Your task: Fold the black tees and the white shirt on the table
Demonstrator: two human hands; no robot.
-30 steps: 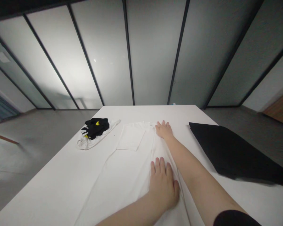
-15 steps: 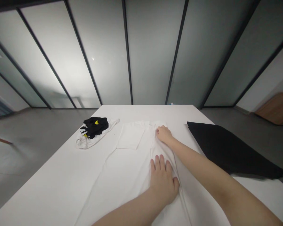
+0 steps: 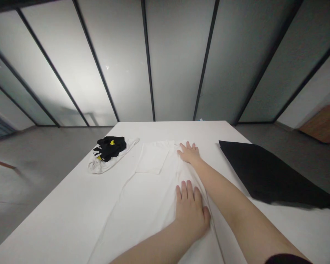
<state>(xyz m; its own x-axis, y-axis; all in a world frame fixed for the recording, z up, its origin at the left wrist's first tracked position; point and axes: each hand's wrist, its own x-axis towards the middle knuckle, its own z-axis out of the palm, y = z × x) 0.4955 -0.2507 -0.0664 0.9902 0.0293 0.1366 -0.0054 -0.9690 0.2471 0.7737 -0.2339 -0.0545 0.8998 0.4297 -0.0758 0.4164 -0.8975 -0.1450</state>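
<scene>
Figure: a white T-shirt [image 3: 143, 205] lying flat at the middle of the table [image 3: 170, 130] is pressed by the left hand [image 3: 191, 216] and right hand [image 3: 189, 154], their fingers [image 3: 183, 190] spread and gripping nothing, with a black cloth [image 3: 266, 172] near the right edge.

Soft light glows through frosted glass panels [image 3: 121, 62]; edges warp.

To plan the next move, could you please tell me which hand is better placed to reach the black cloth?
Likely the right: the right hand on the white garment is nearer the black cloth, its forearm alongside it. The left hand sits further back.
</scene>
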